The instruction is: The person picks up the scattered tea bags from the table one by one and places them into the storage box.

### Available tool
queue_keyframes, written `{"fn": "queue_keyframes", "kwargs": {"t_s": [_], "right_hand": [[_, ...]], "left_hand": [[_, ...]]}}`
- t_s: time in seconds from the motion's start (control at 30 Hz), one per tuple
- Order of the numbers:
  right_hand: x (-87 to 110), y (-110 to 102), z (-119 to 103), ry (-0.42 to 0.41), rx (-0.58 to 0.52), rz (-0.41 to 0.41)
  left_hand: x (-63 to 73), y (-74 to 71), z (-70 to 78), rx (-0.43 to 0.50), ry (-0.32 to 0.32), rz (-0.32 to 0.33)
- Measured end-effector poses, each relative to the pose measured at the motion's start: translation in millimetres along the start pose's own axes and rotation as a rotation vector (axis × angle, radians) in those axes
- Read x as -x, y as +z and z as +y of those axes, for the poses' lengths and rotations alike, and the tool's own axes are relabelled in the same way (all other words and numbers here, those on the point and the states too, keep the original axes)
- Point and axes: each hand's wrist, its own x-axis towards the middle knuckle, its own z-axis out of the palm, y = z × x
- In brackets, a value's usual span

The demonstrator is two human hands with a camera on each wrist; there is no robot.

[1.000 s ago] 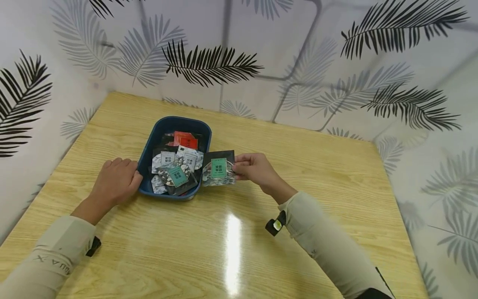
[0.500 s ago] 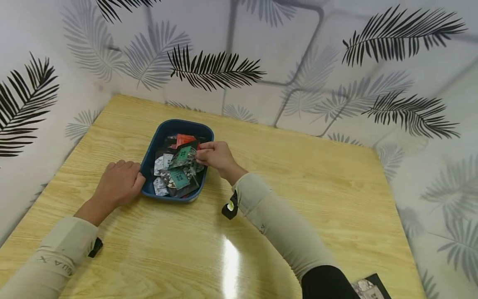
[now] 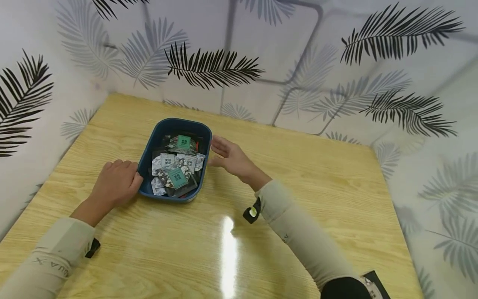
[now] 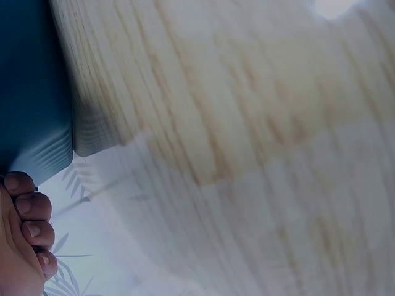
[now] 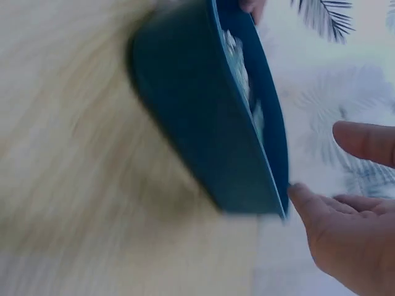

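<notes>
A blue plastic bin (image 3: 150, 144) stands on the table and holds several flat square packets. On top, towards the back, lies a dark packet with a green label (image 3: 183, 143). In front of it are white-labelled packets (image 3: 167, 160) and another green-labelled packet (image 3: 177, 177). My left hand (image 3: 116, 182) holds the bin's left rim, its fingers curled, as the left wrist view also shows. My right hand (image 3: 236, 162) is at the right rim with nothing in it; fingers are extended and the thumb is spread apart. In the right wrist view its fingertips overlap the bin's rim.
The wooden table (image 3: 306, 178) reaches back to a leaf-patterned cloth wall (image 3: 254, 83). At its near right corner another dark packet (image 3: 378, 284) lies partly hidden by the right sleeve.
My right hand carried a green-labelled packet from beside the bin into it, let go at the back, and drew back to the right rim. The left hand stayed at the left rim.
</notes>
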Motion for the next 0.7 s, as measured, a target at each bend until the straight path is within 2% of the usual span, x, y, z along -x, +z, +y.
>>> {"fn": "queue_keyframes", "kwargs": {"t_s": [0.17, 0.3, 0.4, 0.53, 0.6, 0.7], "right_hand": [[64.5, -58, 20, -0.001, 0.22, 0.05], [132.5, -104, 44, 0.049, 0.428, 0.097], [185.0, -129, 62, 0.109, 0.569, 0.161], [243.2, -150, 82, 0.258, 0.785, 0.194], [265.5, -156, 92, 0.384, 0.879, 0.16], [294.3, -162, 108, 0.639, 0.933, 0.053]], "left_hand": [[-0.5, 1.4, -0.9, 0.014, -0.001, -0.002], [-0.4, 1.0, 0.9, 0.027, -0.001, 0.004], [-1.8, -0.3, 1.5, 0.028, 0.008, 0.016], [-3.7, -1.6, 1.0, 0.026, 0.012, 0.031], [-3.4, -2.5, 0.4, 0.022, 0.008, 0.032], [-1.9, -2.8, 0.2, 0.025, 0.005, 0.021]]}}
